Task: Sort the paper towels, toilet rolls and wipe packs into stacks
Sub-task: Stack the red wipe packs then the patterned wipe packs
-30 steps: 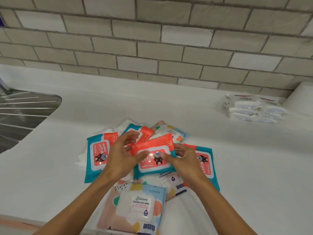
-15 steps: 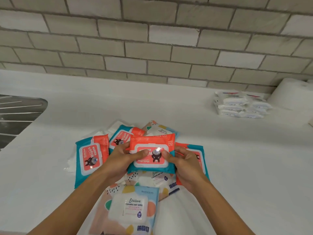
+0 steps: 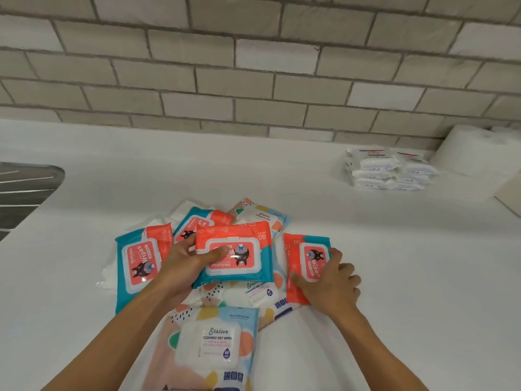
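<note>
My left hand (image 3: 187,262) holds an orange and teal wipe pack (image 3: 236,253) just above the pile, thumb across its lid. My right hand (image 3: 331,283) rests on a second orange and teal pack (image 3: 306,259) lying at the pile's right, thumb at its left edge and fingers over its right side. A third such pack (image 3: 139,262) lies at the left, a fourth (image 3: 201,221) behind. Pastel "Stalove" wipe packs lie in front (image 3: 214,348), in the middle (image 3: 253,292) and at the back (image 3: 262,213).
A stack of white wipe packs (image 3: 389,172) sits at the back right beside a white paper towel roll (image 3: 476,150). A steel sink drainer (image 3: 25,190) lies at the left. The white counter (image 3: 423,277) ends at a brick wall.
My right hand has let go of the held pack and moved right onto the pack lying at the pile's right. My left hand alone now holds the first pack.
</note>
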### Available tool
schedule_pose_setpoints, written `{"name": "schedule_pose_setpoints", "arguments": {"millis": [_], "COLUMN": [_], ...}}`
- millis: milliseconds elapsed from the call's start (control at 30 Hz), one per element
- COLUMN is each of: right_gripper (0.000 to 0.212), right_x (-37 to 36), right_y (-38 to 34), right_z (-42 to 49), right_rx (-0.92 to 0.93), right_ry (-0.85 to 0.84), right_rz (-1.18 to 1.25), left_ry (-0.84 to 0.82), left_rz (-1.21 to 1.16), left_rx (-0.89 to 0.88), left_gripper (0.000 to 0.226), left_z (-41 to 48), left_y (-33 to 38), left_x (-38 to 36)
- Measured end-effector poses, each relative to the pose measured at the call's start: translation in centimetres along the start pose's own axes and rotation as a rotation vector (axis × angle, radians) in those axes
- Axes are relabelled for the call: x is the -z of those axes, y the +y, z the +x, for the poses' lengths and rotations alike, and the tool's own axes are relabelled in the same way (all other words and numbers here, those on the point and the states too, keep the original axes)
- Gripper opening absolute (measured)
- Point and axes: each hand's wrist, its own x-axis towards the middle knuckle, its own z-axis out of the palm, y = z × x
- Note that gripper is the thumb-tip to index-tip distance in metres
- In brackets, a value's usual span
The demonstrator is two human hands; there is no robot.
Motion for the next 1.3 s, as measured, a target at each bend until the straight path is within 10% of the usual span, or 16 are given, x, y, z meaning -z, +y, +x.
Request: {"name": "schedule_pose_setpoints", "arguments": {"millis": [667,1300], "right_gripper": [0.040,0.039], "right_x": [5.6,16.5], "right_y": [2.1,-5.2], "right_z": [6.5,22.5], "right_rx": [0.070,0.480], "right_ry": [-0.242,-0.229], "right_rz": [0.419,0.146], "left_ry": [0.019,0.049], "left_rz": [0.006,0.014], "left_rx": [-0.018,-0.079], "left_gripper": [0.050,0.035], "left_z": [2.8,11.1], "left_y": [0.7,5.7], "left_x": [-5.3,-14.1]}}
